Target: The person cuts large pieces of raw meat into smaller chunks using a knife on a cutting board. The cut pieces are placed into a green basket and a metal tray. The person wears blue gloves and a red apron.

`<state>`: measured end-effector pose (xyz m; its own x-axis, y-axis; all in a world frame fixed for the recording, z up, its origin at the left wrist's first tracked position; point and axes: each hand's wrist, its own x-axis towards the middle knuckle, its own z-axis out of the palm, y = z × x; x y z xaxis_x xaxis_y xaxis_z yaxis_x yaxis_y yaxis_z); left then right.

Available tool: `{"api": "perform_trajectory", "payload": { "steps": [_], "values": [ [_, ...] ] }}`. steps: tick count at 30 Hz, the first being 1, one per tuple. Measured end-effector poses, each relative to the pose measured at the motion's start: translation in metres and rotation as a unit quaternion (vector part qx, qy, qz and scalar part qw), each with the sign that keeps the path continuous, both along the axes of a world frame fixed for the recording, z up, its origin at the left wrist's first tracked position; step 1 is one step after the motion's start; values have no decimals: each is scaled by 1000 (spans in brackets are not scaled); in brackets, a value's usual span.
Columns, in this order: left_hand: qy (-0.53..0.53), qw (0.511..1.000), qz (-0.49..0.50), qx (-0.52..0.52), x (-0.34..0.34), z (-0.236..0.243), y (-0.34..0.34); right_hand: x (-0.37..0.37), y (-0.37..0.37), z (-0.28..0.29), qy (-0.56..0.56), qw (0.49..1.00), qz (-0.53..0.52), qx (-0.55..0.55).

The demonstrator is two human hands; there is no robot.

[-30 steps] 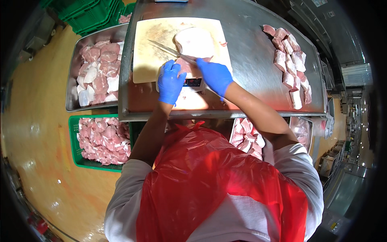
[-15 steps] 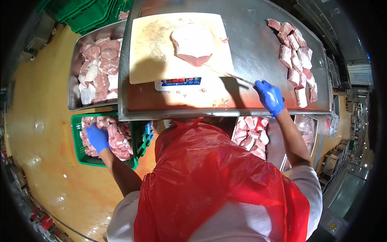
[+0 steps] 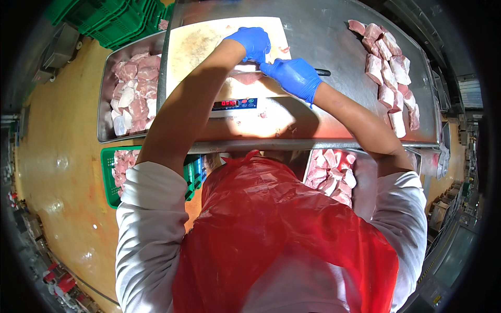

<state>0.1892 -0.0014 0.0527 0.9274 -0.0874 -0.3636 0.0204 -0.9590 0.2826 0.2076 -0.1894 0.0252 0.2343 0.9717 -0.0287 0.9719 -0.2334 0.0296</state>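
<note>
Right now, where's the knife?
In the head view, above and slightly right of centre: the right hand holds the knife, its blade at the meat on the board, just below the left hand.

The gloves (image 3: pixel 293 77) are blue, the board (image 3: pixel 195 49) cream, the meat (image 3: pixel 247 79) pink-and-white, the apron (image 3: pixel 282 208) red.

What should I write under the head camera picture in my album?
Blue-gloved left hand on the meat, blue-gloved right hand gripping a knife at the cutting board.
</note>
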Motion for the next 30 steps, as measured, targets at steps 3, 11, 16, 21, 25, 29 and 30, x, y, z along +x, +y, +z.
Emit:
{"api": "perform_trajectory", "payload": {
  "steps": [3,11,16,21,25,29,30],
  "values": [
    [-93,994,-45,-33,-4,-19,12,23,-25,-17,-12,999,-10,-29],
    [-72,993,-19,-95,-19,-21,26,78,-123,-17,-53,989,-53,-128],
    [-412,846,-43,-335,-62,-60,66,51,-166,-1,63,996,-64,9],
    [-642,727,228,-86,-166,-72,33,-30,-127,4,341,897,-240,145],
    [-612,762,140,158,-225,-76,14,-97,-46,-3,416,881,-120,193],
    [-589,743,141,285,-285,-62,61,-156,21,-9,356,926,41,118],
    [-609,699,134,351,-302,-52,72,-165,28,-1,366,926,42,88]
  ]
}}
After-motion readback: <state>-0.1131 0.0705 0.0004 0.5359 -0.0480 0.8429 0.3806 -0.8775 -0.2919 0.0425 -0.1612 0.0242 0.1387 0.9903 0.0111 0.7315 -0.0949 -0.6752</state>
